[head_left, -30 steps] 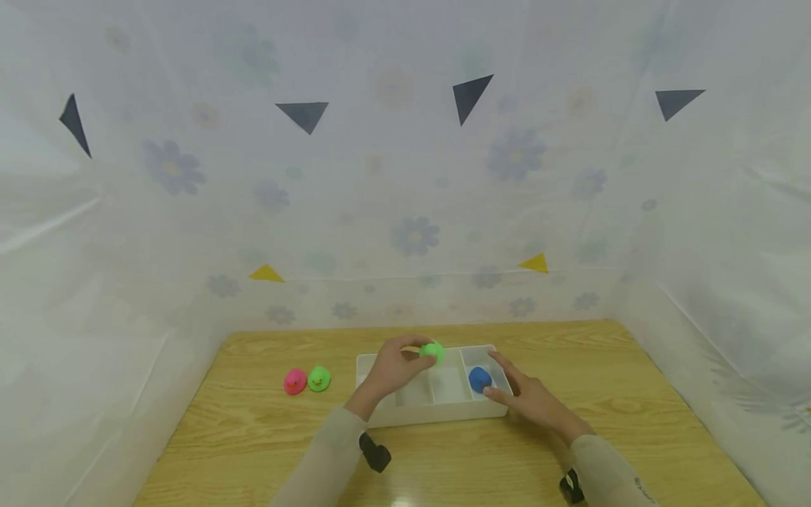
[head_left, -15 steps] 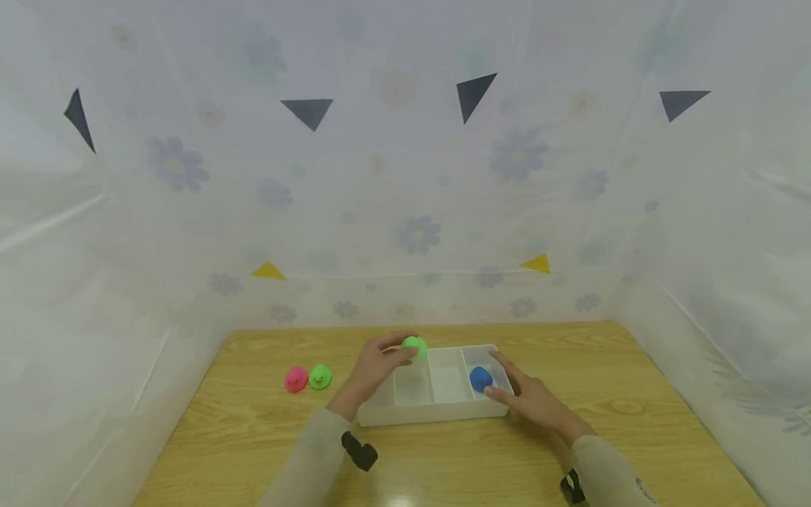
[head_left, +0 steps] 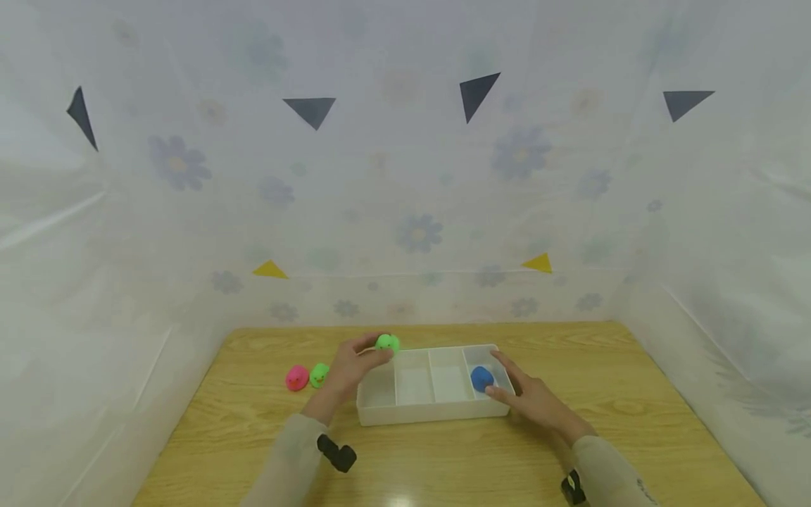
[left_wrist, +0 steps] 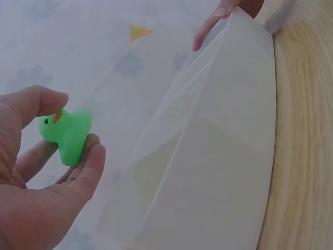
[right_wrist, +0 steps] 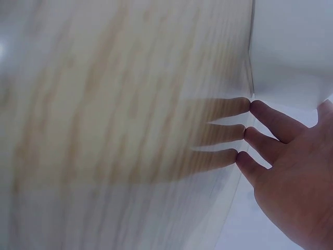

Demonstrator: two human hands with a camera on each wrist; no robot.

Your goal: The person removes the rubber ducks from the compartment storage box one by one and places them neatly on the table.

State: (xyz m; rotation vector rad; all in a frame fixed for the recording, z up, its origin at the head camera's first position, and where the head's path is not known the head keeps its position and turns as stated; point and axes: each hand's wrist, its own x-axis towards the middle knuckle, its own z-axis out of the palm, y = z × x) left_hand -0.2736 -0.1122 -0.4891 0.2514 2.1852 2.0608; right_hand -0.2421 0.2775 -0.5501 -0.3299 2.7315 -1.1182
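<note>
My left hand (head_left: 348, 366) pinches a green rubber duck (head_left: 387, 343) between thumb and fingers, above the back left of a white divided tray (head_left: 434, 413). The left wrist view shows that duck (left_wrist: 73, 136) side-on, its orange beak against the thumb. At the tray's right end my right hand (head_left: 538, 403) spreads thumb and index finger over the rim. Its other fingers (right_wrist: 268, 148) reach down outside the tray to the table in the right wrist view. A blue rubber duck (head_left: 481, 379) sits in the rightmost compartment, near the right thumb. The other compartments hold nothing.
Left of the tray, a pink rubber duck (head_left: 296, 378) and a second green duck (head_left: 319, 374) stand side by side on the wooden table (head_left: 431, 465); the left hand partly overlaps the green one. White flowered sheeting (head_left: 418, 282) encloses the table at the back and sides.
My left hand has moved left with the green duck, from over the tray's middle to over its left end. The right hand and the blue duck have stayed in place.
</note>
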